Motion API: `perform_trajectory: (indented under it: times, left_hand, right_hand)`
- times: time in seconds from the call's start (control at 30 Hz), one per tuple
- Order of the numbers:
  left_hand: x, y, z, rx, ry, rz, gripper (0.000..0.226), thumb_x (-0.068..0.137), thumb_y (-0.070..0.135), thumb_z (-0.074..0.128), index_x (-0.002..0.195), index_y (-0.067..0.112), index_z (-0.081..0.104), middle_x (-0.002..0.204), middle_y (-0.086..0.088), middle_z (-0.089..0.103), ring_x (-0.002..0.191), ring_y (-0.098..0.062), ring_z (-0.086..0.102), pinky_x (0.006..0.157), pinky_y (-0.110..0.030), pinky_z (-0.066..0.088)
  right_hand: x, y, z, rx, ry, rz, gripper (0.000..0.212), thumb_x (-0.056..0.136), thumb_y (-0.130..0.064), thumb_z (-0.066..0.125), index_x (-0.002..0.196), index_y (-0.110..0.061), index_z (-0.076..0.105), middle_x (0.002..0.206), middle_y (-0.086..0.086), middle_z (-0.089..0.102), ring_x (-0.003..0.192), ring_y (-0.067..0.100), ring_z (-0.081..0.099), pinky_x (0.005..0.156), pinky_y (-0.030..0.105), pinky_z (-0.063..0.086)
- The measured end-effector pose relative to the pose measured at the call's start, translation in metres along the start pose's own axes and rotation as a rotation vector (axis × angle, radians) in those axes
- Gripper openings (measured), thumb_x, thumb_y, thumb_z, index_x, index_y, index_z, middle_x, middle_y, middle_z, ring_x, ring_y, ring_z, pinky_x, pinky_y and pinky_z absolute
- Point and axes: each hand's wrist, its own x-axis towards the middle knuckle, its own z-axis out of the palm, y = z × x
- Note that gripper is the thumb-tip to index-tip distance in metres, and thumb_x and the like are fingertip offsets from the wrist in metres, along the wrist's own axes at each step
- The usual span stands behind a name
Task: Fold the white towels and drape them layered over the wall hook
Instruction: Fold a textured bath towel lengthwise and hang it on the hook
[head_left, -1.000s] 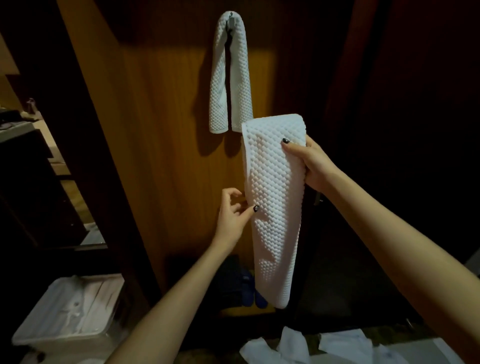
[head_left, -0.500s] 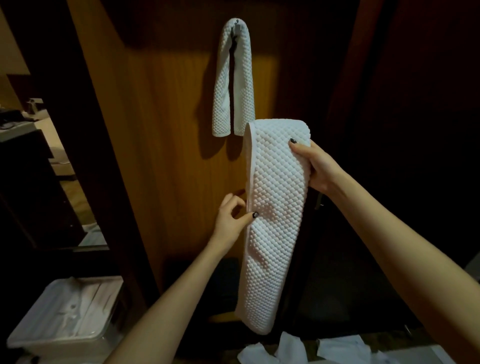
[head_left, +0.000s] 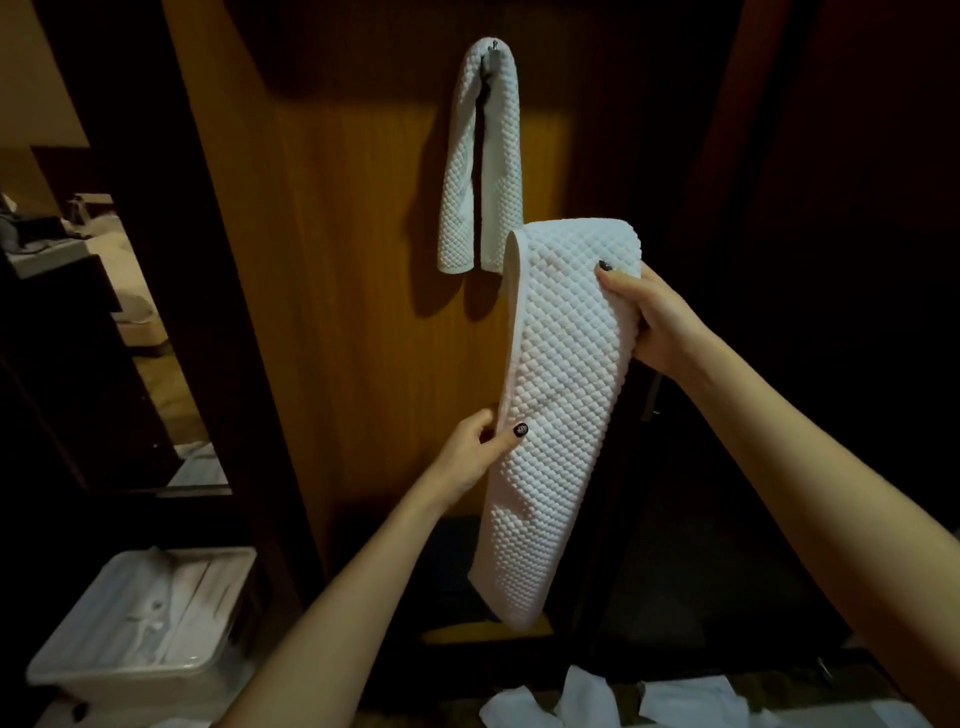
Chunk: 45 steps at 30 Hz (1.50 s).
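A warmly lit wooden wall panel (head_left: 337, 260) stands amid darkness, white bin (head_left: 140, 623) lower left.

White waffle-textured towels (head_left: 561, 395), orange-brown wood wall (head_left: 353, 260) (black nails on both hands)

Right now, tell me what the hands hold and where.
The folded towel: right hand grips its right edge near the top, left hand pinches its left edge midway.

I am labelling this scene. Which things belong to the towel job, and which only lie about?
Job: held towel, gripped by left hand and right hand; hung towel; wall hook.
Lying about: lidded plastic box; crumpled white pieces below.
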Motion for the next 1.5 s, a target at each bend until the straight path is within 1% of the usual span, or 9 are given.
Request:
perform_trajectory:
  times: [0.43,0.73,0.83,0.9,0.97,1.1,1.23,1.4,1.5]
  left_hand:
    - [0.014,0.003,0.009,-0.213,-0.048,0.033,0.036,0.085,0.02,0.072,0.12,0.024,0.061,0.114,0.009,0.071,0.105,-0.011,0.067,0.079,-0.02,0.053]
    - [0.021,0.015,0.012,-0.109,0.021,0.175,0.024,0.078,0.025,0.077,0.086,0.016,0.056,0.089,0.004,0.065,0.082,-0.009,0.061,0.071,-0.028,0.053]
    - [0.02,0.014,0.012,-0.058,0.022,0.167,0.028,0.083,0.023,0.076,0.096,0.035,0.054,0.103,0.005,0.065,0.095,-0.014,0.064,0.075,-0.029,0.056]
    - [0.021,0.01,0.007,-0.05,0.048,0.07,0.058,0.082,0.025,0.077,0.116,0.055,0.041,0.13,-0.001,0.056,0.119,-0.023,0.056,0.094,-0.04,0.052]
    - [0.022,0.003,-0.001,0.05,-0.026,-0.08,0.087,0.078,0.028,0.08,0.145,0.037,0.025,0.144,-0.003,0.045,0.131,-0.023,0.048,0.107,-0.043,0.043]
    - [0.02,-0.015,-0.006,0.217,-0.225,-0.252,0.039,0.083,0.013,0.076,0.119,0.006,0.063,0.12,-0.007,0.067,0.11,-0.019,0.066,0.093,-0.029,0.054]
    - [0.015,-0.028,-0.012,0.122,-0.222,-0.252,0.03,0.092,0.016,0.066,0.121,0.019,0.058,0.116,0.01,0.065,0.097,0.005,0.065,0.079,-0.013,0.05]
    - [0.022,-0.019,-0.033,0.026,-0.07,-0.17,0.028,0.09,0.031,0.065,0.117,0.033,0.058,0.115,0.013,0.067,0.103,-0.003,0.067,0.078,-0.018,0.053]
    - [0.041,0.001,-0.059,0.003,0.006,-0.143,0.029,0.086,0.038,0.066,0.114,0.035,0.06,0.111,0.009,0.069,0.097,-0.008,0.069,0.07,-0.02,0.055]
  right_hand:
    - [0.006,-0.015,-0.001,0.243,-0.063,0.106,0.055,0.079,-0.024,0.068,0.129,-0.008,0.053,0.094,0.004,0.074,0.083,0.019,0.072,0.066,0.032,0.059]
    - [0.012,-0.023,-0.017,0.268,0.029,0.058,0.042,0.093,-0.02,0.059,0.132,-0.007,0.053,0.106,0.007,0.072,0.095,0.021,0.071,0.074,0.036,0.059]
    - [0.012,-0.018,-0.018,0.282,0.052,0.071,0.033,0.093,-0.021,0.06,0.122,-0.006,0.058,0.099,0.007,0.075,0.091,0.022,0.073,0.07,0.034,0.059]
    - [0.011,-0.014,-0.017,0.284,0.071,0.088,0.031,0.092,-0.022,0.062,0.119,-0.006,0.06,0.097,0.007,0.076,0.091,0.022,0.073,0.069,0.034,0.059]
    - [0.01,-0.01,-0.018,0.288,0.083,0.102,0.031,0.091,-0.022,0.063,0.117,-0.006,0.061,0.097,0.007,0.076,0.09,0.022,0.073,0.068,0.035,0.059]
    - [0.011,-0.003,-0.015,0.285,0.101,0.104,0.029,0.094,-0.02,0.061,0.119,-0.005,0.06,0.101,0.01,0.074,0.09,0.023,0.073,0.068,0.035,0.059]
    - [0.015,0.002,-0.02,0.29,0.173,0.034,0.038,0.097,-0.016,0.057,0.133,-0.01,0.05,0.116,0.011,0.068,0.098,0.024,0.071,0.072,0.039,0.06]
    - [0.02,0.0,-0.031,0.202,0.177,-0.057,0.046,0.098,-0.014,0.053,0.142,-0.012,0.041,0.132,0.013,0.06,0.115,0.028,0.064,0.085,0.045,0.058]
    - [0.028,-0.007,-0.033,0.153,0.221,-0.099,0.038,0.095,-0.005,0.057,0.129,-0.02,0.046,0.126,0.007,0.062,0.111,0.026,0.066,0.084,0.046,0.058]
